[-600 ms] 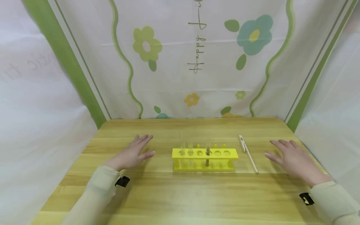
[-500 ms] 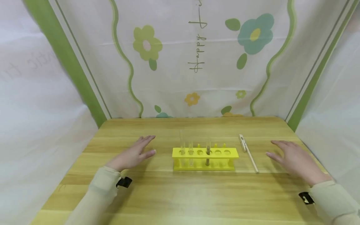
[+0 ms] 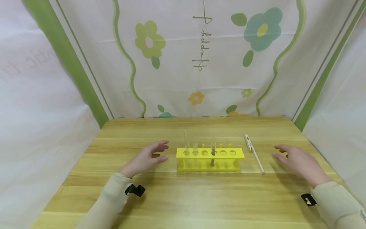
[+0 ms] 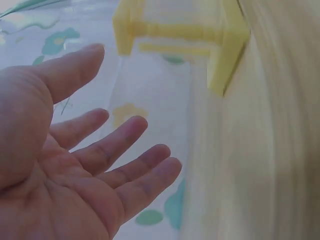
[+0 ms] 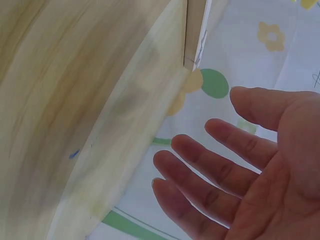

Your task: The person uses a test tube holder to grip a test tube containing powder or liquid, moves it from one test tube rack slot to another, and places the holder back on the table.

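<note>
A yellow test tube rack [image 3: 210,153] stands on the wooden table, with two clear test tubes in its left holes. A third test tube [image 3: 213,152], with dark contents, sits right of the middle. My left hand [image 3: 146,159] is just left of the rack, holding nothing, its fingers loosely bent; the left wrist view shows the palm and the rack's end [image 4: 227,50] beyond the fingertips. To the right of the rack lies a wooden test tube holder [image 3: 254,154]. My right hand [image 3: 301,163] is further right, fingers relaxed and nothing in them; the holder's end [image 5: 195,40] shows past its thumb.
The wooden table [image 3: 200,197] meets a white flowered curtain [image 3: 177,76] along its back edge. White cloth also hangs at the left and right sides. Both wrists carry black straps [image 3: 135,190] over pale sleeves.
My left hand has moved right, closer to the rack, and its fingers have bent a little. The right hand's fingers have drawn together slightly. The head view has tilted a little downward.
</note>
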{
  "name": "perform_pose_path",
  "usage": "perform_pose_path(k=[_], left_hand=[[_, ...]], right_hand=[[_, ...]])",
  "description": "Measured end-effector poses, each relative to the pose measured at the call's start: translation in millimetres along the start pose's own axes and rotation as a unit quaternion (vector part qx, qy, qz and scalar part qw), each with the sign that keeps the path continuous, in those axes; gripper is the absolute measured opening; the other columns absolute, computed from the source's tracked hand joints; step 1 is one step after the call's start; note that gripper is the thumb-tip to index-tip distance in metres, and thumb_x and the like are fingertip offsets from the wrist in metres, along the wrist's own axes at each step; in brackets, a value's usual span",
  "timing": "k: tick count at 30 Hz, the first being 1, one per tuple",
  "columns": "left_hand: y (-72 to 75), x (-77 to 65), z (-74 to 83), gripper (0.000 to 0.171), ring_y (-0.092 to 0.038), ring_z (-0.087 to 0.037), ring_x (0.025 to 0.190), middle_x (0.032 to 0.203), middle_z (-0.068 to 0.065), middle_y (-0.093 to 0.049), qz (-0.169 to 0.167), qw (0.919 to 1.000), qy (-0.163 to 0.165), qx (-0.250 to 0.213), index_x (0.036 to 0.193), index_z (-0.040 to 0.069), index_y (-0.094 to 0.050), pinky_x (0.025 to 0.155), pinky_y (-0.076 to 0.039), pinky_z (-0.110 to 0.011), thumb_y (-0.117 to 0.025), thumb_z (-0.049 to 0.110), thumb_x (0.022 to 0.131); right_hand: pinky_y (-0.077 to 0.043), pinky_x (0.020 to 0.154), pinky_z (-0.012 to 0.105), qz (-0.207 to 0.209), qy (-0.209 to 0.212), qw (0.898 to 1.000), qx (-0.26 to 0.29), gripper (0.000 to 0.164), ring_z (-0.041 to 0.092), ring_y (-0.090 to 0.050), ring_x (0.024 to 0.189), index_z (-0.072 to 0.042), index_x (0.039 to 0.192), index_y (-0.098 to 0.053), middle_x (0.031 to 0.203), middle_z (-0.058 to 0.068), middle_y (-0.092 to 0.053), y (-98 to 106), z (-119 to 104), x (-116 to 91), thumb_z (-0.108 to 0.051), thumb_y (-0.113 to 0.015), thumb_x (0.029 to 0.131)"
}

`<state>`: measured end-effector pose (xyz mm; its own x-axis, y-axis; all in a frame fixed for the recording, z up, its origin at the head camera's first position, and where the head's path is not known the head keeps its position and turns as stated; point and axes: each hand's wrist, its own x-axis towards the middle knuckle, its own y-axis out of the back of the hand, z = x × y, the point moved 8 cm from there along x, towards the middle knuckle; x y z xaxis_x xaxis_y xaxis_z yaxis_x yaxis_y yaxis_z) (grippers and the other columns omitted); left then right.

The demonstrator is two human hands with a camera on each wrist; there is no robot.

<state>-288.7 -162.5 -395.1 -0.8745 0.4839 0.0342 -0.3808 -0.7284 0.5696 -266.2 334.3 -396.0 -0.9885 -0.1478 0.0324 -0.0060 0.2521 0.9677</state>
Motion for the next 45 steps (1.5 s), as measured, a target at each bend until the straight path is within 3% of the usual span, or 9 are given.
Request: perform_pose_path(k=[5, 9, 16, 23, 30, 38, 42, 45], left_hand=[[-17.2, 5.9, 2.1, 0.061, -0.052, -0.037, 0.125, 0.138, -0.015, -0.055, -0.004, 0.998, -0.015, -0.061, 0.147, 0.016, -0.047, 0.097, -0.048, -0.041, -0.073, 0.028, 0.093], [-27.8, 9.6, 2.5, 0.057, -0.056, -0.033, 0.12, 0.134, -0.011, -0.059, 0.011, 0.9968, -0.019, -0.076, 0.143, 0.009, -0.05, 0.095, -0.049, -0.038, -0.073, 0.022, 0.092], [-43.4, 15.6, 2.6, 0.052, -0.059, -0.025, 0.116, 0.129, -0.008, -0.061, 0.023, 0.9952, 0.0, -0.095, 0.139, 0.007, -0.053, 0.093, -0.05, -0.037, -0.073, 0.016, 0.092], [-53.0, 20.9, -2.4, 0.046, -0.063, -0.02, 0.106, 0.119, -0.004, -0.065, 0.022, 0.9932, 0.023, -0.112, 0.134, 0.007, -0.058, 0.087, -0.053, -0.033, -0.074, 0.018, 0.091], [-60.5, 24.2, -9.3, 0.029, -0.065, -0.018, 0.098, 0.11, -0.001, -0.069, 0.024, 0.9909, 0.029, -0.129, 0.12, 0.012, -0.067, 0.08, -0.055, -0.031, -0.073, 0.017, 0.093], [-59.7, 27.8, -13.0, 0.023, -0.065, -0.017, 0.095, 0.106, 0.0, -0.07, 0.043, 0.9911, 0.035, -0.121, 0.112, 0.01, -0.07, 0.078, -0.054, -0.03, -0.075, 0.018, 0.091], [-60.2, 28.7, -13.7, 0.019, -0.064, -0.016, 0.092, 0.102, 0.002, -0.07, 0.042, 0.9924, 0.037, -0.11, 0.107, 0.013, -0.071, 0.077, -0.053, -0.031, -0.075, 0.021, 0.091], [-62.1, 29.9, -15.5, 0.017, -0.064, -0.017, 0.091, 0.1, 0.003, -0.07, 0.04, 0.9928, 0.035, -0.107, 0.106, 0.015, -0.071, 0.076, -0.052, -0.031, -0.075, 0.023, 0.091]], right_hand=[[-0.047, 0.077, 0.063, 0.0, 0.013, 1.0, 0.0, 0.056, 0.05, -0.061, 0.097, 0.003, 0.133, -0.056, 0.118, 0.028, -0.064, -1, -10, 7, -0.042, -0.057, 0.101], [-0.047, 0.079, 0.062, -0.014, 0.019, 1.0, 0.005, 0.054, 0.048, -0.062, 0.097, 0.005, 0.134, -0.055, 0.115, 0.027, -0.065, -5, -17, 13, -0.038, -0.058, 0.101], [-0.046, 0.082, 0.062, -0.026, 0.014, 0.999, 0.014, 0.049, 0.046, -0.062, 0.098, 0.007, 0.131, -0.057, 0.111, 0.024, -0.067, -11, -25, 24, -0.032, -0.058, 0.1], [-0.047, 0.083, 0.06, -0.039, 0.005, 0.999, 0.011, 0.049, 0.045, -0.062, 0.099, 0.008, 0.129, -0.059, 0.111, 0.024, -0.067, -13, -35, 39, -0.031, -0.058, 0.1], [-0.047, 0.085, 0.06, -0.054, 0.005, 0.999, 0.005, 0.048, 0.045, -0.062, 0.099, 0.011, 0.126, -0.059, 0.109, 0.027, -0.067, -17, -44, 53, -0.03, -0.056, 0.1], [-0.042, 0.089, 0.065, -0.078, -0.032, 0.996, 0.0, 0.062, 0.055, -0.052, 0.113, 0.012, 0.124, -0.061, 0.124, 0.033, -0.059, -27, -46, 64, -0.045, -0.059, 0.098], [-0.046, 0.084, 0.063, -0.082, -0.045, 0.996, 0.001, 0.062, 0.051, -0.059, 0.105, 0.012, 0.122, -0.061, 0.121, 0.034, -0.06, -31, -46, 67, -0.044, -0.06, 0.097], [-0.05, 0.074, 0.054, -0.091, -0.049, 0.995, 0.004, 0.055, 0.038, -0.064, 0.085, 0.011, 0.114, -0.065, 0.103, 0.028, -0.067, -34, -46, 68, -0.042, -0.06, 0.098]])
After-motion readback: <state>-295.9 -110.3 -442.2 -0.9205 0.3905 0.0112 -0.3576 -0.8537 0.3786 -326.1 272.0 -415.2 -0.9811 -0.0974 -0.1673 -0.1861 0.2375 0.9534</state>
